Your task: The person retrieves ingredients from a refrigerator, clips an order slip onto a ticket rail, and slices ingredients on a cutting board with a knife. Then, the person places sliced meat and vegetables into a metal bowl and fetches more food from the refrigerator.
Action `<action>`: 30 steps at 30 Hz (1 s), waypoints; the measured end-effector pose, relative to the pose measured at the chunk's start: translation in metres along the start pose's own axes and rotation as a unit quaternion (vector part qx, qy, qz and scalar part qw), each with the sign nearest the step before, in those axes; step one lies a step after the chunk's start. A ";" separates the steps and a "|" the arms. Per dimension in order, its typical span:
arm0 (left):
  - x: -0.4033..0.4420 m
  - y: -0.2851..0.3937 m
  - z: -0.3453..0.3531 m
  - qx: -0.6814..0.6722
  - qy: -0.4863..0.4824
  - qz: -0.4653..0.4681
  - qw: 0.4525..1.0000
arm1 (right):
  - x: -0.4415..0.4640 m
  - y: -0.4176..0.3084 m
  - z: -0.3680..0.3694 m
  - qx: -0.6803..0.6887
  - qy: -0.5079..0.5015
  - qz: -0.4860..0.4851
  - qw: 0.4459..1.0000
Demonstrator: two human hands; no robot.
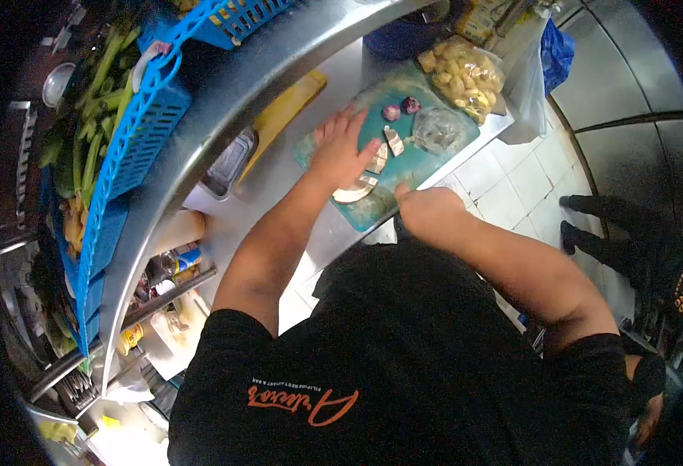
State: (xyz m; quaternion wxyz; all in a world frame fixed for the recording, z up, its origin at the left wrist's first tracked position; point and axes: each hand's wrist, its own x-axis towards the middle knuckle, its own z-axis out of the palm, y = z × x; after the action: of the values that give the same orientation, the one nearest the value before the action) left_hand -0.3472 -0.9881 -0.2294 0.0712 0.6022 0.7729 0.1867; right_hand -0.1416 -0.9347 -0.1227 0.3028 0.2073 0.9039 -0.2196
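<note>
My left hand [341,147] lies palm down with its fingers spread, over the left part of a green cutting board [451,149]. Beside its thumb are pale cut pieces [378,159], and a curved pale slice [353,190] lies nearer to me. Another pale piece [393,140] sits farther right. My right hand [432,211] is closed at the board's near edge; whatever its fingers hold is hidden. Two small purple onions [392,113] rest toward the back of the board. A crumpled clear plastic bag [437,129] lies at the board's right side.
Behind the board sits a clear bag of yellowish chunks [465,75]. A metal tray [231,163] and a long yellow object [279,116] are to the left. A raised metal shelf edge [194,128] carries a blue basket [135,147] of green vegetables. Another person's legs [605,225] show at right.
</note>
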 end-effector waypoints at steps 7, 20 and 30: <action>0.001 0.007 -0.001 0.016 0.024 -0.004 1.000 | 0.040 0.021 0.049 0.079 -0.020 0.065 0.995; -0.014 -0.001 -0.025 0.013 0.048 -0.030 0.998 | -0.003 0.000 -0.010 -0.028 0.045 -0.063 0.997; -0.023 -0.009 -0.005 -0.004 0.071 -0.045 0.996 | 0.018 -0.003 0.010 -0.014 0.012 -0.032 0.999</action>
State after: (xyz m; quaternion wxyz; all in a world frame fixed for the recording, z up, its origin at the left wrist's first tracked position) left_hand -0.3508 -1.0128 -0.2305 0.0268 0.5515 0.8017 0.2288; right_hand -0.1514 -0.9379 -0.1409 0.2880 0.1766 0.9166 -0.2139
